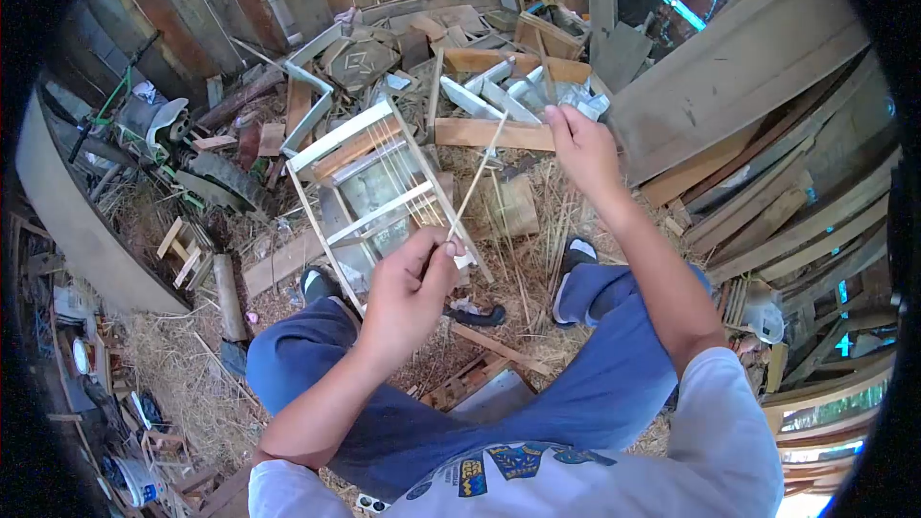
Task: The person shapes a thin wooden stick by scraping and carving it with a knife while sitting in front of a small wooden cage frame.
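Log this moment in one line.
left hand: pinching thin pale wooden stick | right hand: raised near stick's far end, grip unclear | pale rectangular wooden frame: beyond left hand

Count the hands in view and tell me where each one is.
2: the left hand, near the picture's centre, gripping a thin stick; the right hand, higher and farther right.

No lettering can be read.
Blue-and-yellow printed emblems (pixel 518 461) on the white cloth shirt (pixel 595 491) and a blue marking (pixel 148 493) on the round white bucket (pixel 130 473) are too small to make out.
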Action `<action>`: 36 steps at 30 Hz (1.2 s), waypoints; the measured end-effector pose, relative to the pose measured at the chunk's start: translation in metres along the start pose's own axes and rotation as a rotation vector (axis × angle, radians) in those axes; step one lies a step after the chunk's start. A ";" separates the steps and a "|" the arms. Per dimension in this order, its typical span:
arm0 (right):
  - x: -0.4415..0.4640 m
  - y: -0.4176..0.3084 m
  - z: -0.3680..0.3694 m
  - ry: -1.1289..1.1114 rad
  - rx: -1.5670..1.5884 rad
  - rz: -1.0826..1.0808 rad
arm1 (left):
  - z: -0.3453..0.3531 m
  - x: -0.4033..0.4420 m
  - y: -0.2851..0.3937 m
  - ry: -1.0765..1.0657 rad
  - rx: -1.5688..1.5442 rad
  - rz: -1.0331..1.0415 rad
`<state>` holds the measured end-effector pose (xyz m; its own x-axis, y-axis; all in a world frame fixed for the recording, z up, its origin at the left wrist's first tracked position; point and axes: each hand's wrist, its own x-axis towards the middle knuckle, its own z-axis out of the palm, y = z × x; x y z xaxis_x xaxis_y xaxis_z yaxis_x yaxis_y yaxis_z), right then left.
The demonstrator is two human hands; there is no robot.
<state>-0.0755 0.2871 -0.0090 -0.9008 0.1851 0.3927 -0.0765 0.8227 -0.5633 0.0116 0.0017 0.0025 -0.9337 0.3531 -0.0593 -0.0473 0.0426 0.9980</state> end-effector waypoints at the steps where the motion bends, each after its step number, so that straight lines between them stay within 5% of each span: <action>1: 0.002 -0.001 -0.002 0.026 0.063 0.001 | -0.002 0.004 -0.003 0.003 -0.014 -0.013; 7: -0.050 -0.058 0.005 -0.342 -0.032 -0.309 | -0.002 0.012 -0.006 -0.025 -0.040 -0.024; 9: -0.054 -0.060 0.005 -0.367 -0.056 -0.403 | 0.000 0.006 -0.002 0.017 0.212 0.043; 11: -0.031 -0.017 0.037 -0.042 0.028 -0.182 | 0.004 -0.002 -0.006 0.010 0.153 0.027; 14: 0.010 0.027 0.013 -0.008 0.021 0.087 | 0.010 -0.001 -0.011 -0.023 0.063 0.064; 16: -0.008 0.009 0.008 0.091 0.222 0.015 | 0.010 0.001 -0.015 0.039 0.028 0.019; 18: -0.033 -0.011 0.009 -0.068 0.157 0.001 | 0.006 0.006 -0.009 0.049 0.086 0.006; 23: -0.064 -0.043 0.016 -0.245 0.040 -0.523 | 0.006 0.005 -0.013 0.077 0.205 0.108; 25: -0.045 -0.021 0.029 -0.215 0.020 -0.401 | 0.005 0.007 -0.013 0.072 0.232 0.125; 27: -0.026 -0.010 0.025 -0.168 -0.098 -0.372 | -0.001 0.018 -0.010 0.022 -0.019 -0.080; 31: -0.036 -0.022 0.033 -0.149 -0.086 -0.271 | 0.001 0.023 -0.026 0.034 -0.024 -0.005; 36: -0.053 -0.034 0.018 -0.213 -0.085 -0.502 | 0.009 0.008 -0.015 0.034 -0.006 -0.068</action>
<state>-0.0326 0.2395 -0.0237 -0.8297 -0.3466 0.4376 -0.4922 0.8241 -0.2803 0.0079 0.0126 -0.0136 -0.9398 0.3177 -0.1261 -0.1128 0.0598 0.9918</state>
